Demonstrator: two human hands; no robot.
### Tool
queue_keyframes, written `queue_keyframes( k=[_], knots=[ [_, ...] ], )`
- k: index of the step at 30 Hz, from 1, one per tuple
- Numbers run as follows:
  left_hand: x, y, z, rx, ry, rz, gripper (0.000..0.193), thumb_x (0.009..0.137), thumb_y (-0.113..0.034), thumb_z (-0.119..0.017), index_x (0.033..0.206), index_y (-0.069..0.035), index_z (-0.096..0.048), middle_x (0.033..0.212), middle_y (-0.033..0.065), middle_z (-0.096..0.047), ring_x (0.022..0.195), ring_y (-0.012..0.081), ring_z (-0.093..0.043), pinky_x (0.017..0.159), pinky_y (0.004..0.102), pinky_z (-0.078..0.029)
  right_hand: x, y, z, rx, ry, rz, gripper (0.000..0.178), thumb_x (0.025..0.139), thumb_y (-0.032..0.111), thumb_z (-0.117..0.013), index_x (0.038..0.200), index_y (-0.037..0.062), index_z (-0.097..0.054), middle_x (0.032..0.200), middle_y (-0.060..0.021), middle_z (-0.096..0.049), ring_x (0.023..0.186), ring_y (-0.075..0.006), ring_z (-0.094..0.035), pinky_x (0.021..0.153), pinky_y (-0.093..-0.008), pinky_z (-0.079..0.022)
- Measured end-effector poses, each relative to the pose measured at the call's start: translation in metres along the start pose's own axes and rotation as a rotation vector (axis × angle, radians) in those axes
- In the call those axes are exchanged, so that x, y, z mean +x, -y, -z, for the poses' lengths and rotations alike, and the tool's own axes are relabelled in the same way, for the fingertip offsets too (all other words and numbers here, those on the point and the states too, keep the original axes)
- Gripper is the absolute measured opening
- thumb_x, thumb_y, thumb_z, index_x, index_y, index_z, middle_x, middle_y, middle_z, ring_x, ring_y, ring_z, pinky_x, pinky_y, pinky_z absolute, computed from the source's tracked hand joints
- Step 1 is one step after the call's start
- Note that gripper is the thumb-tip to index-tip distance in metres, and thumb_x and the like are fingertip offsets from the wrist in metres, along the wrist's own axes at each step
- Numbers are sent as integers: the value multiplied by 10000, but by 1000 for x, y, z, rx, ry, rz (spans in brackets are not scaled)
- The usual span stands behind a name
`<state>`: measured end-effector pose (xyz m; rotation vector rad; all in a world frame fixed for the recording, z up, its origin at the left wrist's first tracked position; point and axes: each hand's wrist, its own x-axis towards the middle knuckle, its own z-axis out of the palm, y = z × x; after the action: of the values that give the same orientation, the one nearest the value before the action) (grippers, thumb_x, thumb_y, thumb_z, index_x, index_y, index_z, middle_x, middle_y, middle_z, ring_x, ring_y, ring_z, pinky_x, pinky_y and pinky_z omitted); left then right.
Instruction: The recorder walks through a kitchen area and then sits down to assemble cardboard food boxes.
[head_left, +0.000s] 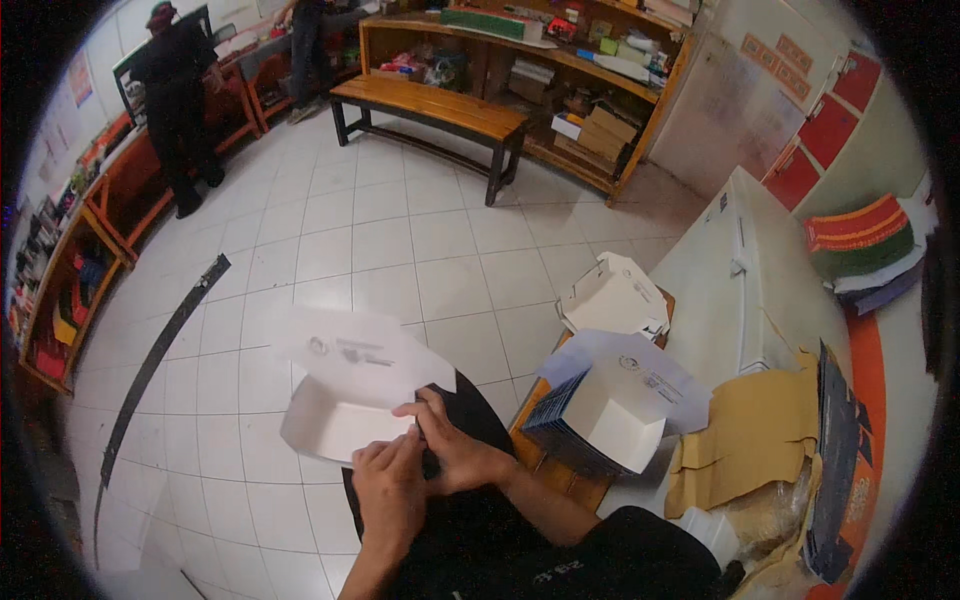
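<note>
A white paper food box with its lid flap raised is held out in front of me, above my lap. My right hand grips its near right corner, with the fingers bent around the wall. Close beside it, my left hand has its fingers curled at the same corner, and the fingertips nearly meet those of the right hand. Part of the corner is hidden behind the fingers. To my right stands a nested stack of similar boxes, dark blue outside and white inside, with the top lid up.
More paper boxes lie beyond the stack on a wooden surface. An opened brown carton and a white chest appliance are at right. Farther off are a wooden bench, shelves and two people, one in dark clothes.
</note>
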<state>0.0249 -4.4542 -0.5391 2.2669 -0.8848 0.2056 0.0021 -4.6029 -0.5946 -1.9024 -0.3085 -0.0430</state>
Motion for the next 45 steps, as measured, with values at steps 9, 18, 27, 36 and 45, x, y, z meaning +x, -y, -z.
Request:
queue_keyframes(
  k=[9, 18, 27, 36, 45],
  knots=[
    [-14, 49, 63, 46, -307, 59, 1049, 668, -278, -857, 1455, -22, -212, 1402, 258, -343, 1325, 394, -345, 1038, 531, -340, -13, -22, 16, 44, -212, 124, 871, 615, 188, -769, 1292, 25, -245, 1277, -215, -254, 1361, -392, -182, 1122, -498, -155],
    [13, 67, 40, -769, 112, 234, 1183, 801, -410, -711, 1453, -37, 203, 1486, 288, -189, 1396, 390, -216, 1135, 507, -180, -17, -8, 41, 101, -103, 106, 909, 583, 157, -695, 1344, 22, -216, 1407, -246, -182, 1385, -381, -128, 1124, -509, -93],
    [47, 62, 16, -731, 188, -126, 1254, 744, -489, -673, 1432, -15, 262, 1522, 306, -20, 1424, 430, -79, 1142, 509, -88, -31, 10, 73, 271, -366, 189, 1351, 689, 512, -809, 1422, -17, 196, 1501, -295, -84, 1421, -387, -75, 1135, -504, -68],
    [99, 34, 1, -1147, 423, 90, 1051, 843, -772, -213, 1499, 7, 49, 1571, 206, 8, 1455, 322, -39, 1160, 471, -72, -62, 50, 83, 186, -725, 221, 1339, 708, 487, -789, 1430, -15, 220, 1541, -276, -27, 1440, -364, -80, 1147, -484, -54],
    [170, -45, -41, -935, 962, -223, 620, 1029, -345, -372, 1487, 26, -180, 1446, 195, -375, 1366, 260, -324, 1122, 322, -218, -130, 98, 106, 173, -1511, -194, 580, 989, 280, -450, 1458, -25, -298, 1532, -167, -277, 1419, -243, -244, 1157, -347, -154]
  ],
)
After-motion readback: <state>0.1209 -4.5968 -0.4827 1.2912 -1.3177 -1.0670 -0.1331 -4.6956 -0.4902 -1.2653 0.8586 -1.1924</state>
